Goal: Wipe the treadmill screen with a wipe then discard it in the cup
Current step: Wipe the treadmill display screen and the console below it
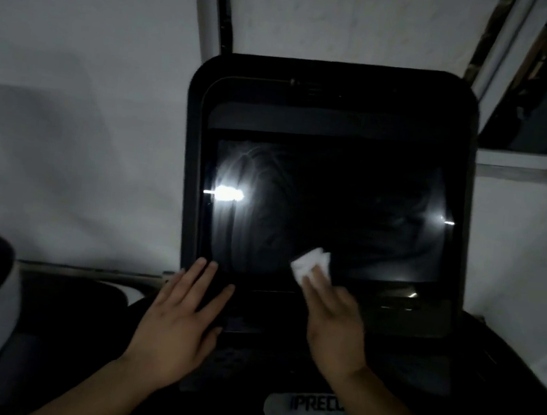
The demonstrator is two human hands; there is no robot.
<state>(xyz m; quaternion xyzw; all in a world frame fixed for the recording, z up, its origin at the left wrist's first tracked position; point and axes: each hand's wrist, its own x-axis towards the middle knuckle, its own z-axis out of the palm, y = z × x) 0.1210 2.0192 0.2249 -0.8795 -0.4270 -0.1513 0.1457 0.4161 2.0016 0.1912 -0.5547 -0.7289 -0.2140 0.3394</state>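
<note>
On screen [326, 210]: right hand [334, 320] presses wipe [309, 266], fingers straight; left hand [181, 313] flat on console edge.

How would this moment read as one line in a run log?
phase: wiping | right hand: presses white wipe on treadmill screen, lower edge | left hand: flat on console | cup: not seen

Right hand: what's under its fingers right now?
A folded white wipe lies under the right hand's straight fingers, pressed on the lower part of the treadmill screen. The part of the wipe beneath the fingers is hidden, as is the glass under it.
</note>
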